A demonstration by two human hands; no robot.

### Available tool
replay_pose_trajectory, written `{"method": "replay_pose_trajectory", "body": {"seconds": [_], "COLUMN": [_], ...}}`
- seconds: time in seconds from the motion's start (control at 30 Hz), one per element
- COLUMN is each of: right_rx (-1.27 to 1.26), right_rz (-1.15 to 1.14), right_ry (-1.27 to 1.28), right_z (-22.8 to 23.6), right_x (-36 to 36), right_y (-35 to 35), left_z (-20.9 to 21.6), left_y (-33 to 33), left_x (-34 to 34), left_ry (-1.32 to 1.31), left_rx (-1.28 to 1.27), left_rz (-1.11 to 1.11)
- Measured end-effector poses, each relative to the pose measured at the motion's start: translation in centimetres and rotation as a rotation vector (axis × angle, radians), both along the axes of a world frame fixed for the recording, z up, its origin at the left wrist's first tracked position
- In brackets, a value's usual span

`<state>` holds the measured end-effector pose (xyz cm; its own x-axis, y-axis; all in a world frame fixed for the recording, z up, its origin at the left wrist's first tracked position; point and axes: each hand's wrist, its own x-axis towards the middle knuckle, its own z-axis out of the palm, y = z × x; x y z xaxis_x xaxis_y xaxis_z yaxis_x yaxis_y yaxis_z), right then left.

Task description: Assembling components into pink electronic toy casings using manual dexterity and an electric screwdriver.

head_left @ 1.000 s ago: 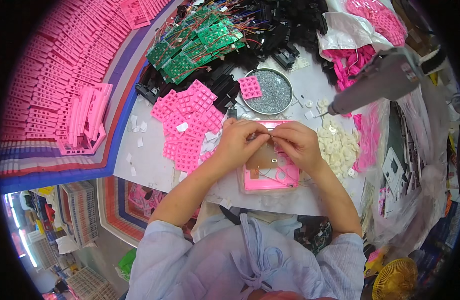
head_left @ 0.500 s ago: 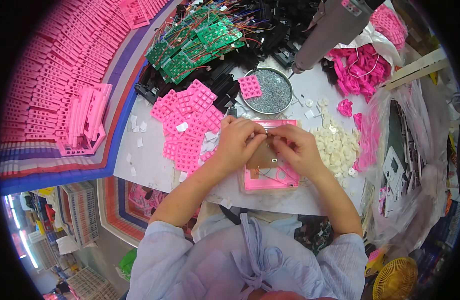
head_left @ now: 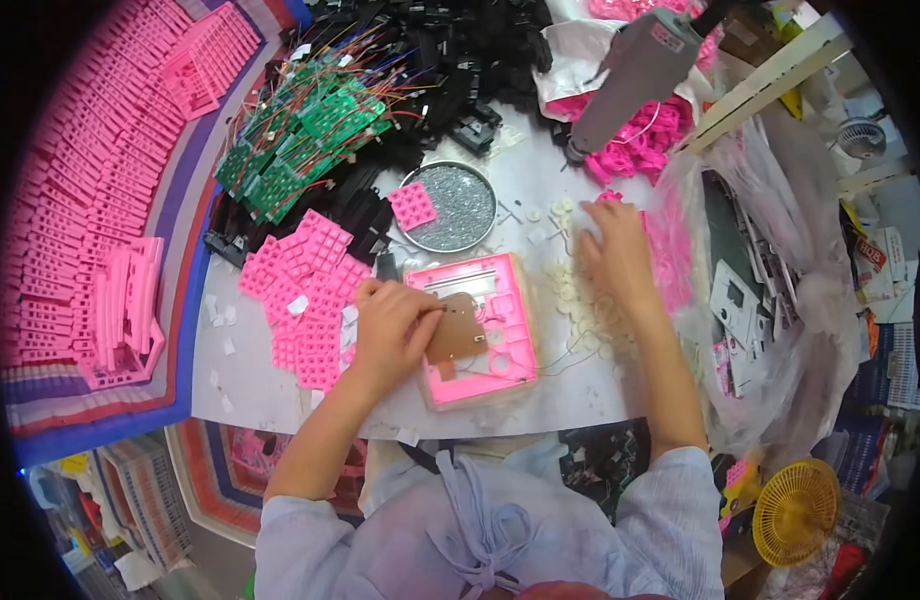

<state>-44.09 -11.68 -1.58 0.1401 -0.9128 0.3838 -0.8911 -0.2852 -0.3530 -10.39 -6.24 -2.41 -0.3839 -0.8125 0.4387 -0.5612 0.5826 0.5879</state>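
A pink plastic housing (head_left: 522, 345) lies on the white tabletop in front of me, its open side up. In it sits a brown circuit board (head_left: 460, 338) with a thin wire trailing from the housing's lower right. My left hand (head_left: 388, 325) is at the board's left edge, thumb and forefinger pinched together; whatever lies between the fingertips is too small to make out. Off to the right, my right hand (head_left: 620, 255) reaches forward with its fingers apart, over the near side of a small pink plastic part (head_left: 610, 197). Nothing shows in its grasp.
A round tin of screws (head_left: 460, 245) carries a pink keypad (head_left: 412, 205) on its rim. Pink keypads (head_left: 305, 280) and green circuit boards (head_left: 310, 140) are heaped leftward, white round parts (head_left: 580, 310) rightward. A grey electric screwdriver (head_left: 630, 85) hangs above pink parts (head_left: 640, 145).
My right hand has left the brown board and moved out to the right, its fingers opening. The left hand stays at the board. The whole view has shifted, with the table lower and further left.
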Motion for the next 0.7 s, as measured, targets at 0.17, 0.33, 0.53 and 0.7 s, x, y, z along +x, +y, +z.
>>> {"method": "replay_pose_trajectory", "body": {"seconds": [0.17,0.33,0.53,0.7], "right_rx": [-0.048,0.171,-0.168,-0.135], "right_rz": [-0.125,-0.169,-0.04,0.172], "right_ry": [0.189,0.032,0.069,-0.084], "right_z": [-1.8,-1.8,-3.6,-2.5], "right_x": [-4.5,-2.6,-2.6,0.1], "right_y": [-2.9,-2.8,-3.4,-8.4], "left_z": [-0.2,-0.3,-0.6,-1.1], "left_y": [0.2,0.4,0.5,0.2], "left_x": [0.4,0.1,0.4,-0.2], "left_ry": [0.027,0.022,0.026,0.058], "left_rx": [0.062,0.009,-0.002,0.018], "left_rz": [0.05,0.072,0.076,0.066]}}
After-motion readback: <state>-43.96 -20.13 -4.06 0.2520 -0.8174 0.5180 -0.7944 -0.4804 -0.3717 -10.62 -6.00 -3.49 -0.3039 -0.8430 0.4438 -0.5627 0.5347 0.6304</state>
